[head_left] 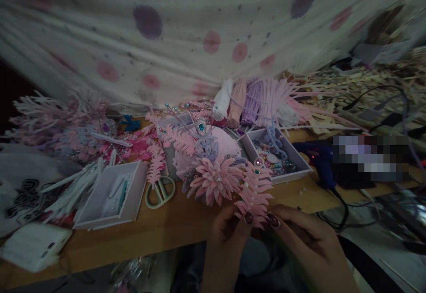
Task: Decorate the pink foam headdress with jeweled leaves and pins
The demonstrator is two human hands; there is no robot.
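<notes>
A pink feather-shaped leaf spray [254,188] with small pearly dots along its middle is pinched at its lower end by my left hand [228,233]. My right hand [308,235] closes thumb and finger at the spray's lower right edge, close to the left thumb. Just behind stands a large pink layered flower [217,180] with a jewelled centre, part of an arrangement with a pale pink rounded piece [223,141], lilac loops [206,146] and a blue-stone brooch [201,126]. Whether the spray is joined to it, I cannot tell.
Green-handled scissors [160,194] lie left of the flower, beside a white box [133,195]. Another box [301,162] holds beads. A blue glue gun [316,155] with a lit red light sits right. Bundled pipe cleaners [254,102] lie behind; a white device [35,246] is front left.
</notes>
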